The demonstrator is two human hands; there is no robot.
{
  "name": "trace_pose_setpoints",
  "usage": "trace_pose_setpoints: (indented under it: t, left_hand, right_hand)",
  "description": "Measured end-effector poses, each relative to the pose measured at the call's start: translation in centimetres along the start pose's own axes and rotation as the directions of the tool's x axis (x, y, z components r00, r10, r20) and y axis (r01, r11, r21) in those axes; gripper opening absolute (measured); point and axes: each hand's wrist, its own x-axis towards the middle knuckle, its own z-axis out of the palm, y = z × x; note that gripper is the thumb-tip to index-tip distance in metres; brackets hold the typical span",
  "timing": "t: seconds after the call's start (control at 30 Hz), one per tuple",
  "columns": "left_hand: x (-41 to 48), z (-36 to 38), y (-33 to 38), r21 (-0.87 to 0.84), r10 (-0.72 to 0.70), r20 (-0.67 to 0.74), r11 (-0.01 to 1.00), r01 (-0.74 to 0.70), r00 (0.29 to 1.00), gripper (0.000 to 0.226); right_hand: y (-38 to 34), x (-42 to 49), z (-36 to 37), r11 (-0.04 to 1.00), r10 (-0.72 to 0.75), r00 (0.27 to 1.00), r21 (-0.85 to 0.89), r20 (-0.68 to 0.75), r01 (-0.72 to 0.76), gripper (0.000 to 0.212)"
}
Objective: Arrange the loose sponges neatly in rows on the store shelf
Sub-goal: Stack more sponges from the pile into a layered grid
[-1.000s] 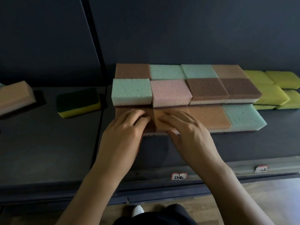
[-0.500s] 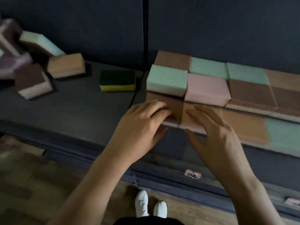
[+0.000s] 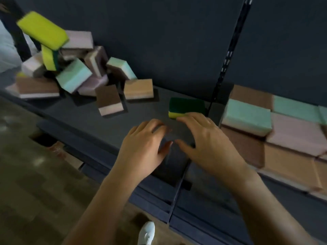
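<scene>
From the head camera, looking down, both bare hands hover low over the dark shelf (image 3: pixel 141 110) at the centre of the frame. The left hand (image 3: pixel 145 144) is palm down with its fingers loosely spread, its grip apart and holding nothing. The right hand (image 3: pixel 207 144) sits just beside it, also palm down, grip apart and empty. Its fingertips (image 3: pixel 182 119) reach the near yellow edge of a green-and-yellow sponge (image 3: pixel 185 106), though I cannot tell whether they touch it. That sponge lies flat by itself, green side up, just above the hands.

In the upper left of the frame is a loose pile of sponges (image 3: pixel 74 76), tumbled at all angles in pink, mint, brown and tan. A bright yellow sponge (image 3: pixel 42 30) is tilted on top. A brown-and-pink sponge (image 3: pixel 109 99) and a tan sponge (image 3: pixel 138 89) lie a little apart from the pile, on its right.

On the right side of the frame, past a slotted upright post (image 3: pixel 226 59), sponges sit edge to edge in tidy rows. A mint sponge (image 3: pixel 247 119) and a pink sponge (image 3: pixel 297 133) rest on the upper layer. A brown sponge (image 3: pixel 244 147) and an orange sponge (image 3: pixel 290 165) lie flat in the row nearest the shelf's front edge.

Wooden floor (image 3: pixel 35 183) fills the lower left, and a white shoe (image 3: pixel 146 233) shows at the bottom edge.
</scene>
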Motion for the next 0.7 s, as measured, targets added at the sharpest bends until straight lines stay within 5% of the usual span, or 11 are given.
trace_pose_setpoints:
  t: [0.13, 0.3, 0.5, 0.7]
  left_hand:
    - [2.1, -1.0, -4.7, 0.031, -0.031, 0.047, 0.999, 0.030, 0.998, 0.038]
    - [5.7, -1.4, -9.5, 0.020, 0.033, 0.078, 0.999, -0.035, 0.996, 0.047]
    - [10.7, -0.4, -13.6, 0.073, 0.054, 0.130, 0.995, -0.064, 0.990, 0.061]
    - [14.0, 1.9, -15.1, 0.034, 0.041, 0.360, 0.998, -0.057, 0.932, 0.065]
  right_hand:
    - [0.7, 8.6, 1.5, 0.978, 0.150, 0.976, -0.169, 0.156, -0.124, 0.072]
    - [2.6, 13.1, 2.8, 0.908, 0.393, 0.824, -0.310, 0.407, -0.280, 0.091]
    - [-1.5, 10.1, 2.4, 0.908, 0.382, 0.903, -0.263, 0.198, -0.326, 0.085]
    - [-6.1, 5.1, 2.4, 0.927, 0.369, 0.929, -0.073, 0.013, -0.368, 0.087]
